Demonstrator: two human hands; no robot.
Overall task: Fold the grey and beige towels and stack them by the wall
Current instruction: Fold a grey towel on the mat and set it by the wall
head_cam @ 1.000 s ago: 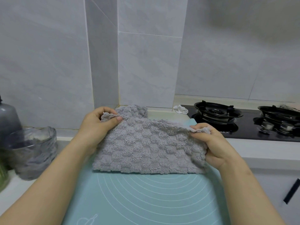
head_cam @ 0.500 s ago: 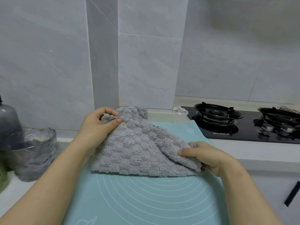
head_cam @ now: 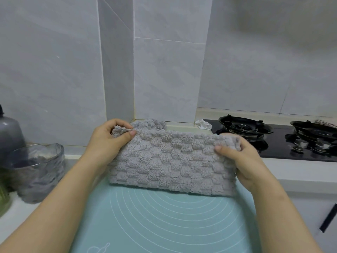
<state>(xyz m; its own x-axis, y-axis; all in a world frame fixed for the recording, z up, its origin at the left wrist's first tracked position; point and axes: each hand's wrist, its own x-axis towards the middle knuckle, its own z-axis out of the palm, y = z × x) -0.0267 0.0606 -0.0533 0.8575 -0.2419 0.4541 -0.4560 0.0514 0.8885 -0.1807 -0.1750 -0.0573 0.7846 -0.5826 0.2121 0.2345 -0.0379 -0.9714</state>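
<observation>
A fluffy grey towel (head_cam: pixel 169 161) is stretched wide between both hands above the light blue mat (head_cam: pixel 164 220), its lower folded edge touching the mat. My left hand (head_cam: pixel 111 141) pinches the towel's upper left corner. My right hand (head_cam: pixel 242 159) pinches the upper right corner, thumb on the front. Behind the held towel, another grey fluffy towel (head_cam: pixel 151 124) lies against the wall corner, mostly hidden. I see no beige towel on the mat.
A glass bowl (head_cam: pixel 39 170) and a dark grey bottle (head_cam: pixel 10 132) stand at the left. A black gas hob (head_cam: pixel 273 139) with two burners lies to the right, a crumpled white scrap (head_cam: pixel 203 124) at its corner. Tiled walls rise close behind.
My right hand dropped to the towel's lower right corner, then brought it up level with the left hand, so the towel is again held stretched wide.
</observation>
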